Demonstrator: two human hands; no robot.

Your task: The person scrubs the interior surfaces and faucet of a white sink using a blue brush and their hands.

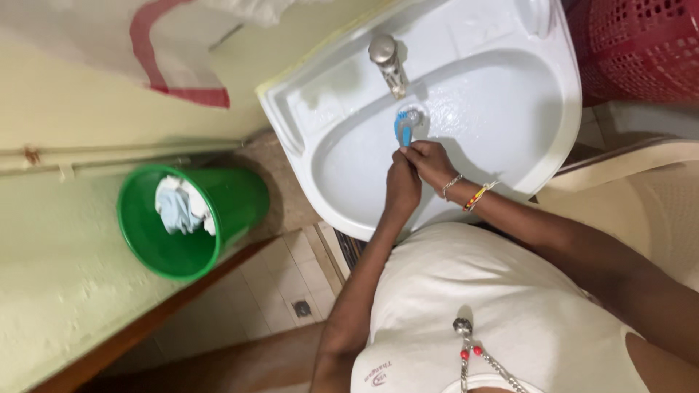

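Both my hands are together over the white wash basin [502,109], just below its metal tap [386,64]. My right hand [431,164], with bracelets on the wrist, grips a small blue object [403,128] that looks like a brush, pointing up toward the drain. My left hand [402,183] is closed against the right hand, right under the blue object; whether it also grips it is hidden.
A green bucket [233,211] with pale cloth [178,207] inside stands on the tiled floor left of the basin. A red perforated basket [641,47] sits at the top right, and a cream plastic chair [655,196] at the right.
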